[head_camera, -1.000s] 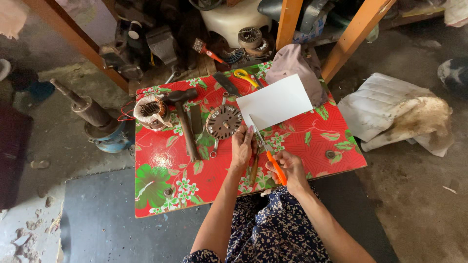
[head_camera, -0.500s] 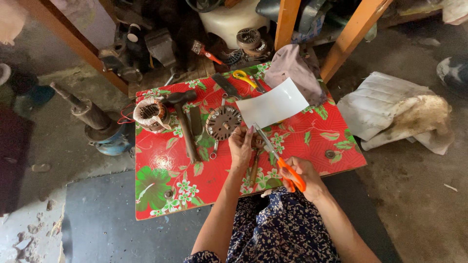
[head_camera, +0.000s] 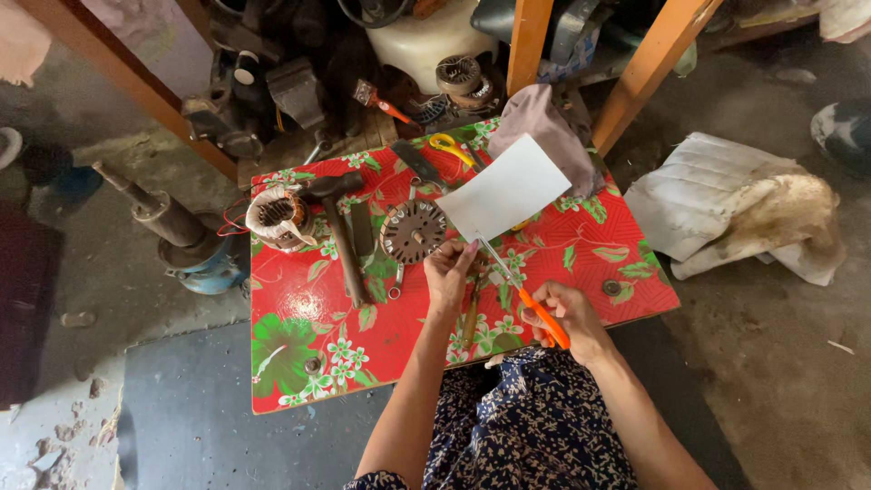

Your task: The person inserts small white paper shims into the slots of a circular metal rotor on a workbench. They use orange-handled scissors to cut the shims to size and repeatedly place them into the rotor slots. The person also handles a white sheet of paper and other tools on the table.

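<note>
At the near edge of the low table: a white sheet of paper (head_camera: 504, 189) is held up over the red floral tabletop (head_camera: 299, 299) and met by scissors from below
Left hand (head_camera: 447, 272): fingers pinched together on the sheet's lower corner, above the middle of the near edge
Right hand (head_camera: 572, 318): fingers closed through the orange handles of the scissors (head_camera: 526, 295), at the near edge toward the right corner
Scissors: blades angled up and away toward the sheet's lower corner, tips at or just inside its edge; whether the blades stand parted cannot be told
Paper: raised and tilted over the centre-right of the table, its far corner reaching toward the grey cloth (head_camera: 544, 122) at the far edge
Progress, as judged: the sheet appears whole, no loose strip or offcut is seen on the table; the cut seems barely begun, nearly all of it left to be made
Middle of the table: a round toothed metal disc (head_camera: 413, 231), just left of the left hand
Left part: a hammer (head_camera: 336, 227) lying with its handle toward the near edge, and a wound copper coil (head_camera: 277, 218) by the far left corner
Far edge: a second, yellow-handled pair of scissors (head_camera: 451, 147), untouched
</note>
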